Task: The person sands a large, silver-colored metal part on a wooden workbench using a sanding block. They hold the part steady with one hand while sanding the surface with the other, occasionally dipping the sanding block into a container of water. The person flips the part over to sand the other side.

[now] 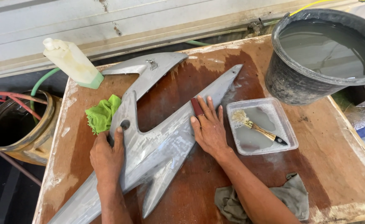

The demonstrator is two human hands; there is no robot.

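grey and wet, a long angular panel (157, 137) lies flat across the brown table (249, 182), running from the near left corner toward the far middle, with pointed arms forking off it. the left hand (107, 157) rests on the panel's near left part, fingers loosely curled over its edge and the thumb lying by a small round hole; it presses down and grips nothing else. the right hand (209, 128) lies flat on the panel's right edge, fingers stretched out and together, pinning a small dark red pad (196, 106) against the surface under the fingertips.

just left of the panel, touching its edge, sits a crumpled green cloth (101, 114). at the far left of the table stands a pale plastic bottle (72, 62) with a green base, tilted. just right of the right hand is a clear square tray (288, 139) of cloudy water with a brush (259, 128) lying in it, bristles to the far left. at the far right a black bucket (290, 83) holds grey water. a grey rag (290, 197) lies near the front edge, partly under the right forearm. off the table to the left stands a rusty drum (29, 143), with a green hose (41, 83) and red cables above it.
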